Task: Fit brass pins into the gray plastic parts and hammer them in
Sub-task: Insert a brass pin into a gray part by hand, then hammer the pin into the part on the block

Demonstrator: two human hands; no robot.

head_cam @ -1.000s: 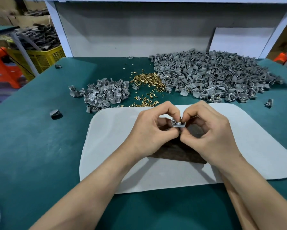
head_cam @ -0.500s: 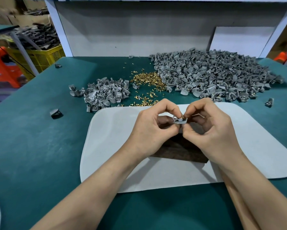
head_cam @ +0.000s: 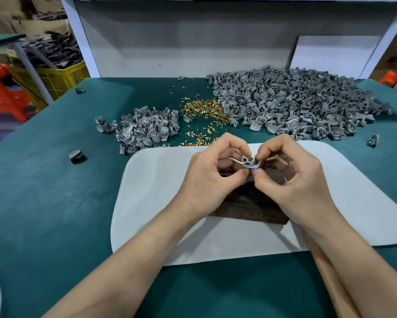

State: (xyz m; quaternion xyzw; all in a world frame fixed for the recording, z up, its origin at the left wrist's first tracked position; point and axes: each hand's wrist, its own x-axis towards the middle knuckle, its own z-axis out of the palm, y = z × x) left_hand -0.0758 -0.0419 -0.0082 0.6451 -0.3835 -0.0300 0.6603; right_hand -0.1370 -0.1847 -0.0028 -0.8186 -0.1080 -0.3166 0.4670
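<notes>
Above a dark wooden block point(head_cam: 250, 210) my left hand point(head_cam: 212, 177) pinches a small gray plastic part point(head_cam: 250, 162) by its left end. My right hand point(head_cam: 293, 177) pinches a brass pin point(head_cam: 253, 156) that stands in the top of the part. A large heap of gray parts point(head_cam: 296, 104) lies at the back right. A smaller heap of gray parts point(head_cam: 144, 130) lies at the back left. Loose brass pins point(head_cam: 204, 111) are scattered between the two heaps. A wooden handle point(head_cam: 330, 271) shows under my right forearm; its head is hidden.
A pale gray mat point(head_cam: 158, 203) lies on the green table point(head_cam: 43, 203) under the block. Stray gray parts point(head_cam: 77, 156) lie apart on the table, one at the right point(head_cam: 372, 140). A white backboard point(head_cam: 193, 42) closes the rear. A yellow crate point(head_cam: 60, 80) stands beyond the left edge.
Both hands have risen slightly with the gray part. The brass pin now stands upright in the part under my right fingertips.
</notes>
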